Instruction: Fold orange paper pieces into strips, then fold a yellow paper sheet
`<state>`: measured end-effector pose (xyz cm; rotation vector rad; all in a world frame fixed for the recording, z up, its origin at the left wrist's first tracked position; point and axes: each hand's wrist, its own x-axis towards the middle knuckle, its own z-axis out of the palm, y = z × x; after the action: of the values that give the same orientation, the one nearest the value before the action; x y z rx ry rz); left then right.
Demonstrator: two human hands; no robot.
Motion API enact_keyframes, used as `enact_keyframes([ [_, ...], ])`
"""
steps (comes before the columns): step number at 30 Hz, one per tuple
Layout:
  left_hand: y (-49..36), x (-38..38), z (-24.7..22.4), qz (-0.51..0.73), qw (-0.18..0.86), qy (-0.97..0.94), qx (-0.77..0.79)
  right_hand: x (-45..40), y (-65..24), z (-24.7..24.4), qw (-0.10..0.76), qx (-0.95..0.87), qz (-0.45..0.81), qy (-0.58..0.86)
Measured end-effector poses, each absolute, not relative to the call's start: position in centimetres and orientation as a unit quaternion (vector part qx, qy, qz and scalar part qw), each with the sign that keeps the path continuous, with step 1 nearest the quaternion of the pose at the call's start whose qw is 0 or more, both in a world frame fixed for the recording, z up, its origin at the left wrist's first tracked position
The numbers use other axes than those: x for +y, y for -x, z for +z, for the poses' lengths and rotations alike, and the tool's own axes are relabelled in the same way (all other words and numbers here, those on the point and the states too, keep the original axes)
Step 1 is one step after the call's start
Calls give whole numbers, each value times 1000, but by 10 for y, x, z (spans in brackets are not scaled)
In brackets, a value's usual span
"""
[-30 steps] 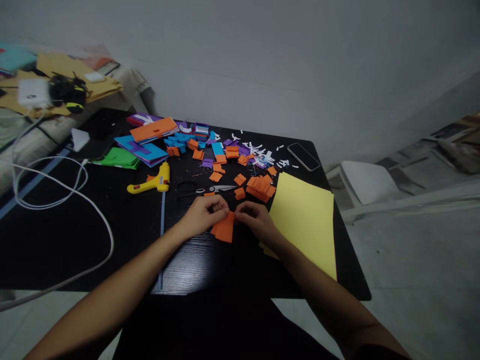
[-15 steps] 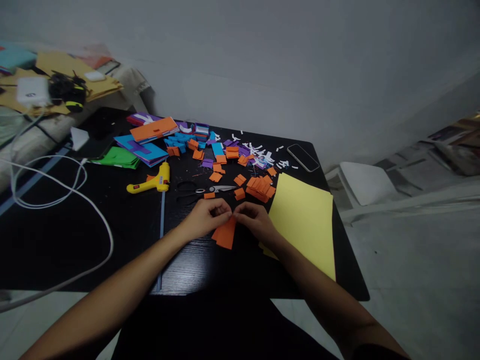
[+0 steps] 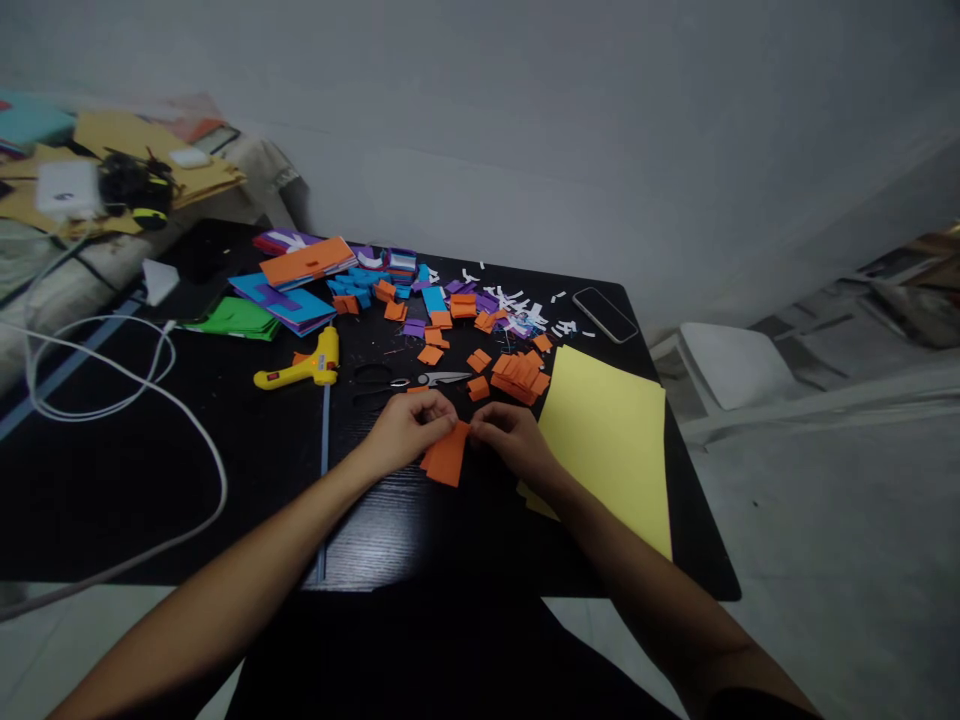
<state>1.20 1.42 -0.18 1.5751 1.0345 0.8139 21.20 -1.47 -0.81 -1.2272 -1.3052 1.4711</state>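
Observation:
Two overlapping orange paper strips [image 3: 448, 460] hang at a slant over the black table. My left hand [image 3: 415, 428] pinches their upper left end between thumb and fingers. At the upper right corner of the front strip, my right hand [image 3: 508, 436] has its thumb and fingertips pressed together on the paper. Just beyond my hands lie scissors [image 3: 444, 379] with black handles and a stack of small folded orange paper pieces [image 3: 520, 376]. More orange pieces are scattered between these and the far heap.
A yellow glue gun [image 3: 304, 368] lies left of the scissors. Yellow paper sheets [image 3: 611, 440] lie under my right forearm. Farther back are white scraps [image 3: 517, 305], a phone [image 3: 604, 315] and stacked coloured paper [image 3: 281, 300]. A white cable [image 3: 202, 435] loops across the left side.
The orange strips have shifted slightly up and left. My left hand has drawn back a little to the left, so a small gap now separates my hands, with the strip's top edge showing.

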Motion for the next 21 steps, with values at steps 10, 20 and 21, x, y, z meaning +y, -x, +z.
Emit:
enact_keyframes([
  [10,-12,14,-3,305,549,-649,431,-18,-208,-10,412,-524,565,486],
  [20,0,20,5,297,518,-688,412,-12,-215,-11,406,-540,532,510],
  [21,1,22,6,303,512,-688,415,-11,-216,-11,412,-531,530,517],
])
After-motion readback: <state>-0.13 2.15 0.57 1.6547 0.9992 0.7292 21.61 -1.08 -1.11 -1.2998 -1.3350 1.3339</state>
